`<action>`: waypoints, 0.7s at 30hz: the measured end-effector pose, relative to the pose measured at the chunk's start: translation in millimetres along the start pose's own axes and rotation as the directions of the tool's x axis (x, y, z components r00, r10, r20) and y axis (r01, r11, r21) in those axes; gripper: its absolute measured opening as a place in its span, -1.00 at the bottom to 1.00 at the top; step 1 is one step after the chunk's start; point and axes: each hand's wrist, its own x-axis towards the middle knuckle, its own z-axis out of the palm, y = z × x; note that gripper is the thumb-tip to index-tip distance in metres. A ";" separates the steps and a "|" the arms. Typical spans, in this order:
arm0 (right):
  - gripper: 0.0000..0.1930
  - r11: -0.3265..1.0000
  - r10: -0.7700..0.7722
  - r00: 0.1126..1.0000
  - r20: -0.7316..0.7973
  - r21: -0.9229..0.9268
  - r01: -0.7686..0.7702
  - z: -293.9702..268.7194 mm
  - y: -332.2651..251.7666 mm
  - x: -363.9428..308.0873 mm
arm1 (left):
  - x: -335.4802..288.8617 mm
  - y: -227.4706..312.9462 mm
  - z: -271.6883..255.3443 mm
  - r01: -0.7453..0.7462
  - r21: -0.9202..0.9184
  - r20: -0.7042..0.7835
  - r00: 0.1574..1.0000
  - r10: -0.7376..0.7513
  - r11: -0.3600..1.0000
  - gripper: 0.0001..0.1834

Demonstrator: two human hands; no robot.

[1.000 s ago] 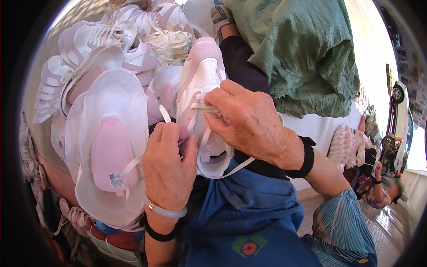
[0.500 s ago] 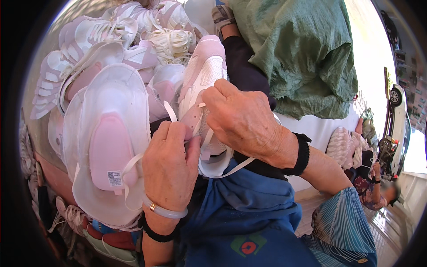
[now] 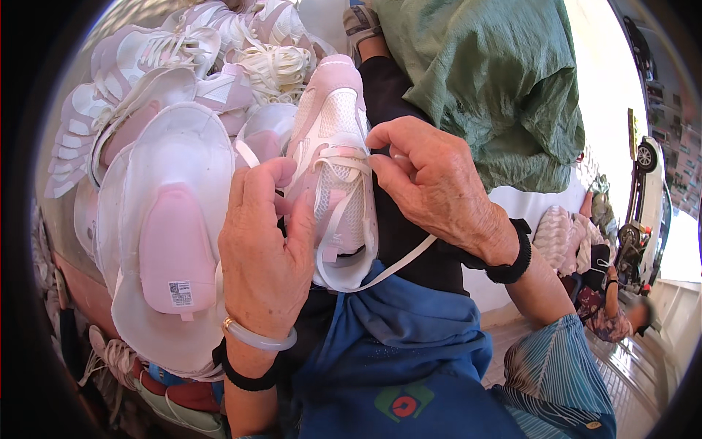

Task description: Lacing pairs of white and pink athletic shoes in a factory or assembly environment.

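A pink and white mesh upper (image 3: 336, 117), shaped like an unfinished sneaker, lies on my lap with its toe pointing away. A white shoelace (image 3: 344, 159) crosses its front and loops down over the tongue, one length trailing right beneath my right wrist. At the upper's right edge, my right hand (image 3: 442, 186) is closed, thumb and index finger at the lace. My left hand (image 3: 267, 249) is beside the upper's left edge, fingers bent around a lace whose end sticks up past the fingertips. What lies inside the left fingers is partly hidden.
Left of my lap lie stacked white upper pieces with pink insoles (image 3: 175, 249). Behind them is a heap of pink and white uppers (image 3: 146, 58) with a bundle of white laces (image 3: 274, 66). A green cloth (image 3: 482, 80) is at the far right. Another person (image 3: 610, 314) sits farther right.
My right hand has moved right, off the middle of the upper, uncovering the crossed lace. My left hand has shifted slightly left, with the lace end still by its fingers.
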 end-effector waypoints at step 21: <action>-0.89 0.993 0.002 1.000 0.022 -0.114 0.000 12.6 -0.3 -2.7 | 19.9 -0.4 11.4 -0.088 -0.024 0.015 0.996 0.088 0.996 -0.80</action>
